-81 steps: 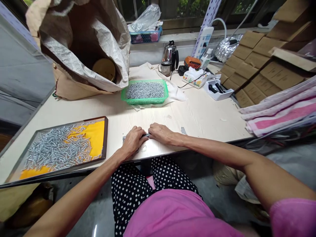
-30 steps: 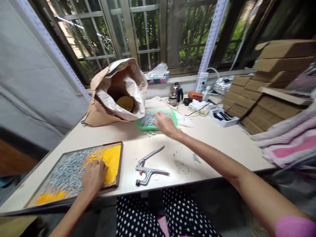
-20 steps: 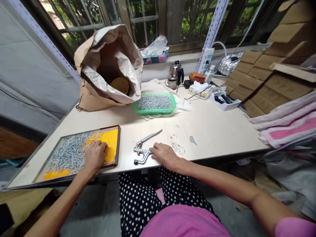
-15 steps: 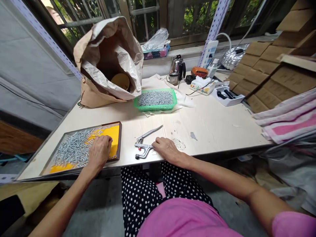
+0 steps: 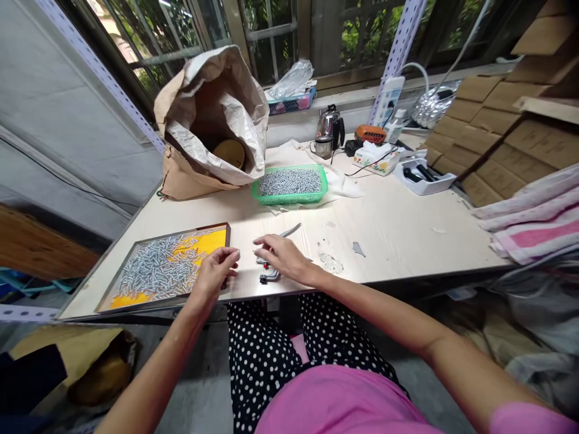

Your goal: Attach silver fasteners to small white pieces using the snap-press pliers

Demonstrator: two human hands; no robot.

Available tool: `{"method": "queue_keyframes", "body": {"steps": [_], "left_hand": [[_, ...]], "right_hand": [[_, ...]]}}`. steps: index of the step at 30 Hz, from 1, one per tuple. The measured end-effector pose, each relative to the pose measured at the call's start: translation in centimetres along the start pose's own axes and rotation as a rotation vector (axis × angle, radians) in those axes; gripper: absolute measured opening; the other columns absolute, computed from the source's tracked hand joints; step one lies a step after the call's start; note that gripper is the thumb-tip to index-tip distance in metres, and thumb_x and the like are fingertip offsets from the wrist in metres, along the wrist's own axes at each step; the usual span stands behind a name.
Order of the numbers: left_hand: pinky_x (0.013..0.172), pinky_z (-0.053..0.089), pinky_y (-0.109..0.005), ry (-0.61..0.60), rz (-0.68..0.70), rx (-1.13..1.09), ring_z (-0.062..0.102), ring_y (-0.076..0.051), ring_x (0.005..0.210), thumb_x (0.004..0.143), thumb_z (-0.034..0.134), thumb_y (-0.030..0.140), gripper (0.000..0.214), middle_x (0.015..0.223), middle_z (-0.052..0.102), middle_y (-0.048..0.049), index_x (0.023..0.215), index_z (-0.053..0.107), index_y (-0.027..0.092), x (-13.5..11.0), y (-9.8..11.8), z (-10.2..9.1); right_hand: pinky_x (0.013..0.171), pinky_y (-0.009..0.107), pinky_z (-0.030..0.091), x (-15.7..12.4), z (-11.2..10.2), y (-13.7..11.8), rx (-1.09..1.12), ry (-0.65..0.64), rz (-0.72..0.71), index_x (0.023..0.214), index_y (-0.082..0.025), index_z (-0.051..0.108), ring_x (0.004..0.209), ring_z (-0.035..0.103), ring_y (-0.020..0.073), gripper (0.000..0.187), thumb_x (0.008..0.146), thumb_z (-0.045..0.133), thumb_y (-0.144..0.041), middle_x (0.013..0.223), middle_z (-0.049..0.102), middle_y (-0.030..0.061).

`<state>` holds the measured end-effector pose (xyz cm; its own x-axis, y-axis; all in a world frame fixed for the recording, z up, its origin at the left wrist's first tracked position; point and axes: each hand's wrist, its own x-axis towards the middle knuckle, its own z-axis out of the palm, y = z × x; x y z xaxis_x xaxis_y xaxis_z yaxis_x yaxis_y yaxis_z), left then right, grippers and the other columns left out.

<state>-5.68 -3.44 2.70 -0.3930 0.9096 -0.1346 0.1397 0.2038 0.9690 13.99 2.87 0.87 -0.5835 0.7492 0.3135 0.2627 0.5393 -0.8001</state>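
My left hand [image 5: 216,270] is closed in a pinch just past the right edge of a shallow tray [image 5: 228,234]. What sits between its fingertips is too small to make out. Many small silver metal pins [image 5: 158,265] lie heaped over the tray's yellow bottom. My right hand [image 5: 284,259] hovers over a pair of metal snap pliers [image 5: 271,276], its fingers loosely bent and apart with nothing visible in them. It hides most of the pliers; one long handle [image 5: 292,229] and the jaw end show.
A green basket [image 5: 289,199] full of similar silver pins stands behind. Left of it leans a large open paper sack [image 5: 190,172]. At the back right are a kettle [image 5: 330,123], a tissue box [image 5: 373,160] and a white tray [image 5: 425,185]. Stacked cardboard [image 5: 484,120] borders the right.
My left hand has come out of the tray and moved right, toward my right hand. The right hand has released the pliers' handle and shifted left over them. The view has shifted slightly.
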Motion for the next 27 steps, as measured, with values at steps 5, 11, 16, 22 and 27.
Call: {"method": "queue_keyframes", "body": {"steps": [5,11,16,22,27], "left_hand": [[0.059,0.053,-0.024,-0.012,-0.056,-0.199,0.058,-0.010,0.061,0.039,0.095,0.053,0.061,0.073,0.067,-0.0006,0.079,0.068,0.014,-1.7,1.0,0.9],[0.062,0.053,-0.024,0.094,-0.014,-0.183,0.061,-0.011,0.064,0.043,0.095,0.049,0.060,0.076,0.070,-0.0013,0.083,0.069,0.013,-2.4,0.6,-1.9],[0.062,0.054,-0.026,0.164,-0.008,-0.128,0.062,-0.011,0.060,0.047,0.093,0.053,0.058,0.076,0.070,-0.0003,0.082,0.068,0.014,-2.5,-0.8,-3.8],[0.063,0.059,-0.023,0.123,-0.167,-0.392,0.063,-0.009,0.058,0.048,0.098,0.026,0.046,0.072,0.070,-0.0002,0.080,0.068,0.012,-1.9,-1.0,-5.8],[0.065,0.060,-0.021,0.117,-0.224,-0.402,0.066,-0.009,0.060,0.062,0.092,0.013,0.034,0.074,0.071,-0.0010,0.086,0.069,0.012,-2.1,-0.7,-6.6]], "right_hand": [[0.070,0.023,0.044,4.2,3.5,-1.7,0.278,-0.001,0.046,0.087,-0.015,0.068,0.073,0.060,0.0108,0.008,0.092,0.065,-0.020,0.078,0.068,-0.0013],[0.066,0.021,0.041,6.0,6.4,-3.0,0.259,-0.053,0.051,0.080,-0.016,0.068,0.069,0.060,0.0102,0.009,0.088,0.064,-0.016,0.072,0.067,-0.0029],[0.065,0.021,0.041,6.7,7.9,-4.0,0.228,-0.114,0.066,0.078,-0.015,0.068,0.068,0.060,0.0100,0.010,0.086,0.062,-0.013,0.072,0.068,-0.0021],[0.063,0.020,0.043,7.7,9.8,-4.4,0.287,-0.088,0.143,0.077,-0.016,0.068,0.062,0.059,0.0093,0.010,0.084,0.062,-0.013,0.068,0.067,-0.0031],[0.067,0.021,0.046,7.7,9.9,-4.7,0.339,-0.195,0.121,0.085,-0.014,0.071,0.064,0.062,0.0099,0.016,0.092,0.059,-0.019,0.071,0.068,-0.0015]]}}
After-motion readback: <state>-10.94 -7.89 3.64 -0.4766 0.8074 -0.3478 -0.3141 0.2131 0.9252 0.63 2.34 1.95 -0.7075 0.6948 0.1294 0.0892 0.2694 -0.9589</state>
